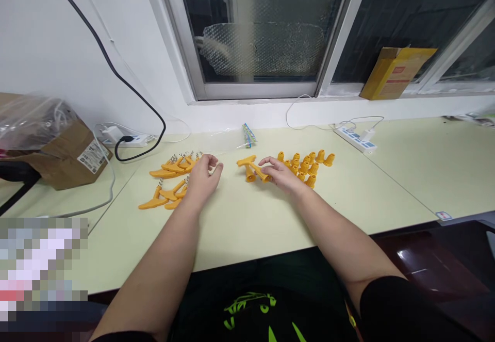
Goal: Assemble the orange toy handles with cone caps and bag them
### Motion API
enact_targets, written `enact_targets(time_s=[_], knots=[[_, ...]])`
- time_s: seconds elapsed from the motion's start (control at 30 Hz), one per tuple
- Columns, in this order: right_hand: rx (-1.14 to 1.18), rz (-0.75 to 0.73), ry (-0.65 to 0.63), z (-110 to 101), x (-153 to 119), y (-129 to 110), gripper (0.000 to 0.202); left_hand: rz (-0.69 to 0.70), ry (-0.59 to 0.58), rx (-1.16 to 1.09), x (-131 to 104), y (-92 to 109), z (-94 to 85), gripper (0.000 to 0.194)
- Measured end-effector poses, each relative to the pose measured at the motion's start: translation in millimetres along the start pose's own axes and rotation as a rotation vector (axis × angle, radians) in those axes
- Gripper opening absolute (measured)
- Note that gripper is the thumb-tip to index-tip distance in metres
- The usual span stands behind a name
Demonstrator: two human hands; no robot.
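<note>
My right hand (284,174) has its fingers around the sleeve end of a yellow corkscrew (261,172), part of which they hide. Right beside that piece, a second yellow corkscrew (249,169) stands on its flared sleeve with its T-handle on top. My left hand (207,177) is raised over the table, thumb apart from the loosely bent fingers, and nothing shows between them. Next to it lie several yellow T-handles with metal spiral screws (170,193), in two groups. Several yellow cone-shaped sleeves (304,167) stand upright just beyond my right hand.
A clear plastic bag with a printed header (249,135) lies at the back of the table (247,228). Power strips (355,138) sit along the wall, with cables. An open cardboard box (73,156) stands at the left; a yellow carton (398,74) leans on the window.
</note>
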State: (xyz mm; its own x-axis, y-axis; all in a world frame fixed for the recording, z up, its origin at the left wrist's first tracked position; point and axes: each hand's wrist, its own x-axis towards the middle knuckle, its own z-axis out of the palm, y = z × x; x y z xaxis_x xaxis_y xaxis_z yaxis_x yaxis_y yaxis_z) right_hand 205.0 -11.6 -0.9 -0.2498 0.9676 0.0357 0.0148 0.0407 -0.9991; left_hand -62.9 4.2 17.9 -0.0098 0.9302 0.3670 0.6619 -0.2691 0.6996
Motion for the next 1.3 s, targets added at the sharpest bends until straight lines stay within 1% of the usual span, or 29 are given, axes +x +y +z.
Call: enact_targets(time_s=[0.07, 0.1, 0.17, 0.2, 0.3, 0.4, 0.5, 0.57, 0.63, 0.8, 0.9, 1.0, 1.03, 1.07, 1.1, 1.17, 1.23, 1.3], knots=[[-0.124, -0.053, 0.122, -1, 5, 7, 0.025, -0.12, -0.079, 0.245, 3, -7, -11.4, 0.033], [-0.173, -0.076, 0.154, 0, 8, 11, 0.025, -0.185, -0.127, 0.334, 4, -9, -16.0, 0.039], [-0.237, -0.099, 0.178, 1, 12, 18, 0.025, -0.282, -0.221, 0.444, 5, -12, -22.5, 0.05], [-0.262, -0.095, 0.187, 1, 14, 22, 0.026, -0.306, -0.261, 0.477, 6, -13, -24.6, 0.053], [-0.344, -0.049, 0.219, 1, 16, 29, 0.033, -0.319, -0.33, 0.554, 8, -16, -28.4, 0.057], [-0.416, -0.016, 0.231, -2, 14, 30, 0.042, -0.291, -0.368, 0.581, 8, -18, -31.0, 0.064], [-0.457, 0.004, 0.179, -4, 12, 29, 0.048, -0.287, -0.423, 0.572, 8, -18, -33.4, 0.064], [-0.483, 0.015, 0.133, -5, 11, 28, 0.053, -0.295, -0.451, 0.573, 8, -15, -34.2, 0.061], [-0.513, 0.007, 0.116, -4, 11, 28, 0.056, -0.292, -0.462, 0.576, 7, -13, -34.0, 0.056], [-0.6, -0.076, 0.138, -1, 11, 28, 0.046, -0.27, -0.447, 0.554, 4, -11, -31.2, 0.048], [-0.635, -0.098, 0.109, 1, 11, 29, 0.043, -0.236, -0.399, 0.512, 2, -11, -29.4, 0.048], [-0.658, -0.132, 0.058, 2, 10, 28, 0.047, -0.191, -0.329, 0.431, 1, -9, -27.9, 0.051], [-0.681, -0.15, 0.061, 3, 9, 26, 0.048, -0.18, -0.31, 0.384, 1, -8, -27.4, 0.053], [-0.721, -0.171, 0.087, 3, 8, 24, 0.05, -0.173, -0.297, 0.322, 1, -6, -26.8, 0.055], [-0.777, -0.193, 0.141, 2, 7, 21, 0.05, -0.167, -0.291, 0.247, 1, -5, -25.9, 0.057], [-0.919, -0.23, 0.303, 0, 5, 14, 0.048, -0.158, -0.266, 0.092, 1, -4, -23.4, 0.061], [-1.058, -0.236, 0.461, -3, 3, 7, 0.047, -0.14, -0.199, -0.031, 1, -4, -20.0, 0.059], [-1.18, -0.207, 0.557, -8, 4, 1, 0.05, -0.117, -0.119, -0.129, 1, -3, -16.4, 0.056]])
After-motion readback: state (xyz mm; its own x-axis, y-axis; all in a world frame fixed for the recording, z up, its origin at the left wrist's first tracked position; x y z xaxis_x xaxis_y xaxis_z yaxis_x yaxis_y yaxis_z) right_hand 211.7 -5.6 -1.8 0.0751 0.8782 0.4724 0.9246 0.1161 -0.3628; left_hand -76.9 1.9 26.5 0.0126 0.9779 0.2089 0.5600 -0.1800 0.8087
